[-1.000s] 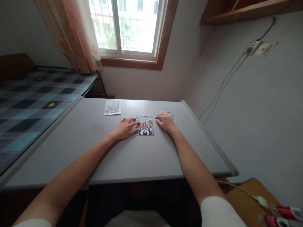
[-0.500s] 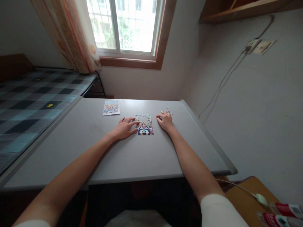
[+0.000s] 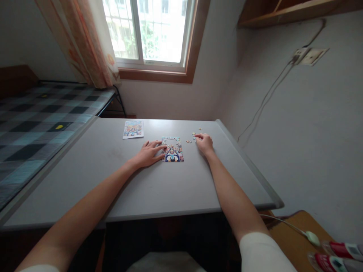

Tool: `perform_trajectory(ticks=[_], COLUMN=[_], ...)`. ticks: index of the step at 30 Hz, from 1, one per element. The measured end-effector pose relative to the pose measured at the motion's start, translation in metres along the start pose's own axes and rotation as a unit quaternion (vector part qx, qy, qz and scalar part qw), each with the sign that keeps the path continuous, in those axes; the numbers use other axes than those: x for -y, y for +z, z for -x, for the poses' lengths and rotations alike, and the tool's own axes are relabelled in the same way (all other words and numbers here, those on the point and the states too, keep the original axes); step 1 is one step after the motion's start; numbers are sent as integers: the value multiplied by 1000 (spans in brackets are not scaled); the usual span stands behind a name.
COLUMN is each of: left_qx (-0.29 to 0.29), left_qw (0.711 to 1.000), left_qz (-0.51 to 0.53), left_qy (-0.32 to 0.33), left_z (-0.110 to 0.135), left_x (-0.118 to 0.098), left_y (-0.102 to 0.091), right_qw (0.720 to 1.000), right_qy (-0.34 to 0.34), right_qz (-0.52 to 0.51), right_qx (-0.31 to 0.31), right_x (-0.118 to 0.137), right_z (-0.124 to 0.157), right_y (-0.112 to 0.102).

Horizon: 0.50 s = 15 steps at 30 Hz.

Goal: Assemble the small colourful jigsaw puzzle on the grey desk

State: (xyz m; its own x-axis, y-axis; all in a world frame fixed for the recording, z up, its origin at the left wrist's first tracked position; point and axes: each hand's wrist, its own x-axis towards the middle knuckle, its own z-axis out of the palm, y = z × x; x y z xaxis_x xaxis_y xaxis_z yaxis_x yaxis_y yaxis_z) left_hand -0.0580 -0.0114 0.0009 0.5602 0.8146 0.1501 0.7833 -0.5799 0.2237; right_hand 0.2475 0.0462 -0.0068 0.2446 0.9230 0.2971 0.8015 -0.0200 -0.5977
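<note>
A small, partly built jigsaw puzzle (image 3: 172, 149) lies on the grey table (image 3: 159, 189), with a gap at its top edge. My left hand (image 3: 149, 153) rests flat on the table, fingers spread, its fingertips touching the puzzle's left edge. My right hand (image 3: 204, 143) lies to the right of the puzzle, fingers curled over a few loose puzzle pieces (image 3: 195, 135); whether it grips one is hidden. One loose piece (image 3: 188, 141) sits between the puzzle and that hand.
A printed reference picture (image 3: 133, 129) lies at the table's far left. A bed with a checked cover (image 3: 36, 121) runs along the left. Window and curtain (image 3: 93, 41) behind; wall and cable (image 3: 266, 102) on the right. A wooden stool (image 3: 295, 234) stands at lower right.
My right hand has moved right and away from the puzzle, onto the loose pieces, uncovering one piece beside the puzzle. My left hand has stayed put.
</note>
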Motion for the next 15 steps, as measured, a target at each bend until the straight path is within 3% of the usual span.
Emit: perform_trajectory(ticks=[4,15], left_qx=[-3,1], left_qw=[1000,1000], left_qz=[3,-1], left_qy=[0,0], left_z=[0,0], left_x=[0,0], left_y=[0,0], right_qw=[1000,999], right_qy=[25,15], right_qz=[-17,-27], right_qx=[-4,-6], right_x=[-5,-6], right_z=[-2,-2], right_y=[0,4])
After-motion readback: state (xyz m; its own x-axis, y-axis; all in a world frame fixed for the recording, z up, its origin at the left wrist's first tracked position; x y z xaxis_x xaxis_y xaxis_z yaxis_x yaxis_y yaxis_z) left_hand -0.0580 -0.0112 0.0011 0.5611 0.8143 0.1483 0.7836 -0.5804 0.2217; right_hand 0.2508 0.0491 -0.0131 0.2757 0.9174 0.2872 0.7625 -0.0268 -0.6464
